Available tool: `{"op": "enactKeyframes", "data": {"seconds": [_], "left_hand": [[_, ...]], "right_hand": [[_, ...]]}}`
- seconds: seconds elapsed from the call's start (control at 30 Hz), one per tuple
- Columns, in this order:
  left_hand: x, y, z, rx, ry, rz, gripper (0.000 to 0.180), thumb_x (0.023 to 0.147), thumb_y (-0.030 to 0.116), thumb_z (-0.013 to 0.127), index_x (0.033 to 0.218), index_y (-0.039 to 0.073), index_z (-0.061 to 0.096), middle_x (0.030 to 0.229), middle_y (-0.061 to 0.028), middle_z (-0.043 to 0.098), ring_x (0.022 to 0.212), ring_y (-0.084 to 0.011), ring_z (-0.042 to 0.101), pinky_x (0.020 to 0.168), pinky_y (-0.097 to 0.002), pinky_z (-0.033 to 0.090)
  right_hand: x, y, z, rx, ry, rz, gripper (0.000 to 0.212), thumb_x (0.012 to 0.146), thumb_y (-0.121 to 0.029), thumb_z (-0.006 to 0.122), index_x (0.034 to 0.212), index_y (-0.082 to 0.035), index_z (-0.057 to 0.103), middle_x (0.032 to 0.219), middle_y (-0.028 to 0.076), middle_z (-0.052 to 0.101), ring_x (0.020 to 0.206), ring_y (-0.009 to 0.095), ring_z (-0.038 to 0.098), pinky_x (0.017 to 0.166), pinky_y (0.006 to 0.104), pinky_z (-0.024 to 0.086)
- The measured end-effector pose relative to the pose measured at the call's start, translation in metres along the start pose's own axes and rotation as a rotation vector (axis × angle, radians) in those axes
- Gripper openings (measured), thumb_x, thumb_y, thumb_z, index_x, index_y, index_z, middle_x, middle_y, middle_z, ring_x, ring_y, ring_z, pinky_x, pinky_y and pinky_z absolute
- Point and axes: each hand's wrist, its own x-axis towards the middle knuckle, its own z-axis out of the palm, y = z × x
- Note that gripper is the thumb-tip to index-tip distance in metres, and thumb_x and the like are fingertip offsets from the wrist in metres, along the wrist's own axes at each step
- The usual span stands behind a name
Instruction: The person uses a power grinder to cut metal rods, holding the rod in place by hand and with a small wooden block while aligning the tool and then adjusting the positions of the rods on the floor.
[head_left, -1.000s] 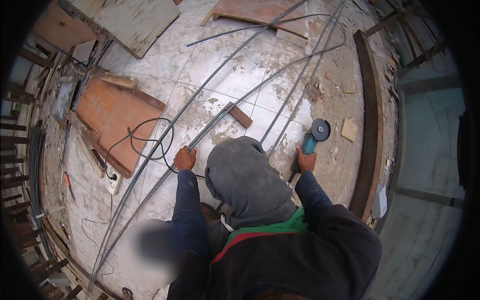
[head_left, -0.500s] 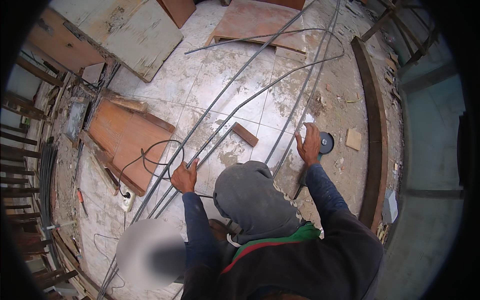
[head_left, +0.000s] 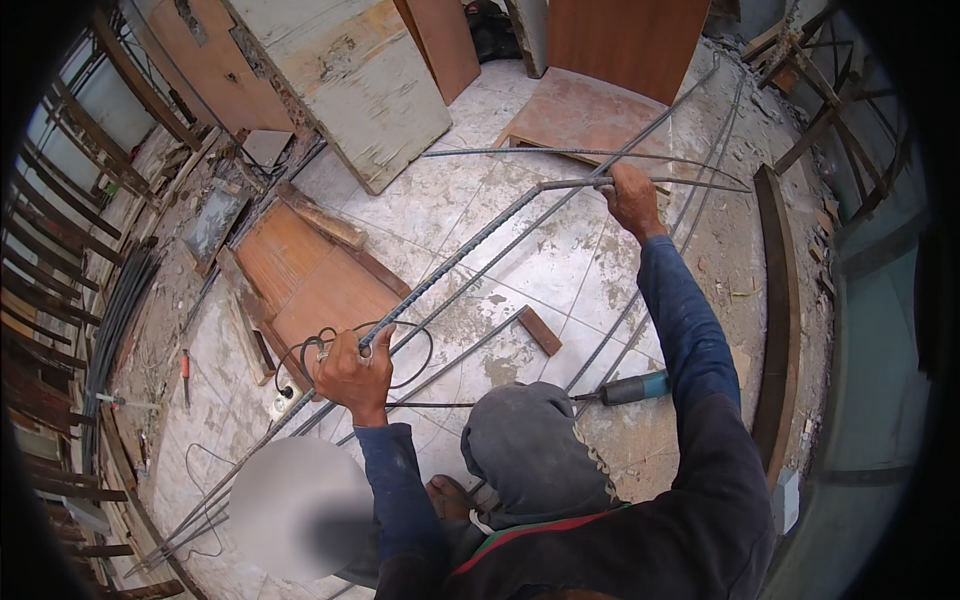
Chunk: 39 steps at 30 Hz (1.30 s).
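Overhead fisheye view: person in a grey hood (head_left: 540,440), seen from above, both bare hands on a bent ribbed steel rebar (head_left: 455,260) over a worn tile floor (head_left: 570,285).

L hand (head_left: 352,378): fingers curled round the long straight leg of the bar, low & left of centre. Can't tell if it also takes in the 2nd, straight rebar (head_left: 500,258) running close alongside. R hand (head_left: 636,203): arm stretched fwd, fist closed on the short leg, just R of the bend. The straight bar passes right by this fist; unclear if it's in the grip too.

Key relation: bar's long axis is a diagonal, lower L to upper R, thru L hand; at the bend it turns to run roughly level, thru R hand & on past it to the R. Bend lies btwn the hands, much nearer R; L is well down the long leg.

Around: brown wood block (head_left: 540,331) on floor btwn & below the hands; teal angle grinder (head_left: 640,388) lying R of the hood, far end hidden behind R sleeve (head_left: 688,315), disc not visible. Near L hand: looped black cable (head_left: 431,350), white socket block (head_left: 283,404), brown wood panel (head_left: 325,285).
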Motion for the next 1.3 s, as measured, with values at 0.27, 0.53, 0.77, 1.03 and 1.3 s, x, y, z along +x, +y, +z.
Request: {"op": "enactKeyframes", "data": {"seconds": [0.27,0.53,0.77,1.03,1.3], "left_hand": [[0.009,-0.003,-0.008,-0.002,-0.098,-0.007,0.047,0.077,0.053,0.075,0.069,0.008,0.068,0.057,-0.0108,0.058,0.056,-0.0307,0.060,0.052,-0.0415,0.042],[-0.067,-0.019,0.036,-0.188,-0.736,-0.262,0.064,0.083,0.065,0.061,0.076,0.003,0.073,0.060,-0.0196,0.062,0.060,-0.0387,0.063,0.059,-0.0461,0.047],[-0.091,-0.026,0.071,-0.147,-0.752,-0.240,0.062,0.084,0.062,0.063,0.075,0.001,0.071,0.064,-0.0232,0.062,0.063,-0.0405,0.062,0.059,-0.0479,0.046],[-0.085,-0.022,0.082,-0.156,-0.803,-0.286,0.063,0.083,0.061,0.064,0.075,-0.001,0.069,0.063,-0.0226,0.061,0.062,-0.0401,0.062,0.059,-0.0475,0.046],[-0.122,-0.023,0.103,-0.189,-0.969,-0.249,0.060,0.090,0.057,0.057,0.073,0.000,0.061,0.068,-0.0246,0.062,0.070,-0.0448,0.062,0.063,-0.0506,0.045]], "right_hand": [[0.012,-0.002,-0.021,0.030,-0.107,-0.019,0.028,0.084,-0.028,0.071,0.086,-0.005,0.055,0.076,0.017,0.060,0.077,0.038,0.061,0.068,0.0473,0.046],[-0.071,0.023,0.019,-0.019,-0.619,-0.169,0.040,0.090,-0.043,0.062,0.087,-0.005,0.054,0.081,0.017,0.063,0.081,0.038,0.062,0.074,0.0478,0.048],[-0.159,0.041,0.061,-0.084,-0.844,-0.304,0.038,0.091,-0.046,0.057,0.092,-0.008,0.056,0.083,0.011,0.065,0.084,0.032,0.065,0.075,0.0434,0.050],[-0.209,0.084,0.068,-0.377,-0.866,-0.143,0.015,0.090,-0.026,0.055,0.096,-0.013,0.059,0.090,0.008,0.067,0.097,0.032,0.063,0.090,0.0530,0.045],[-0.154,0.142,0.025,-0.812,-0.832,0.291,0.044,0.092,-0.017,0.056,0.135,-0.020,0.051,0.138,0.011,0.050,0.124,0.031,0.051,0.102,0.0598,0.034]]}}
